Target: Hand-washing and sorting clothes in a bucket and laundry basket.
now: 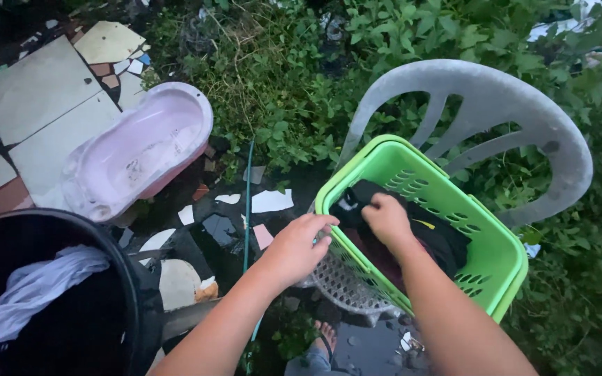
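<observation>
Outdoors, among thick green weeds [301, 76] and broken tiles [43, 104], a grey plastic chair [524, 118] carries the bright green laundry basket [503, 264] on its seat, tilted so its long side runs from near left up to far right. Off to my left sits a black tub [106, 278] with a pale cloth [36, 285] draped in it, and beyond that a pink baby bath [141, 146] lies on the tiles (empty, as far as I can see).

Inside the basket lies the dark clothing [447, 240], a crumpled black heap with a reddish piece under it and a small yellow mark showing. It lies directly under and just past my right hand [388, 219], which is the nearer one: its fingers are curled down into the fabric, closed on a fold of it, though I cannot see how much they have gathered. My left hand [301, 247] rests on the basket's near left rim, fingers bent over the edge and gripping it, apart from the clothes.

A thin green hose [247, 209] runs along the wet ground between the tub and the chair, and my foot in a sandal [325, 341] shows below.
</observation>
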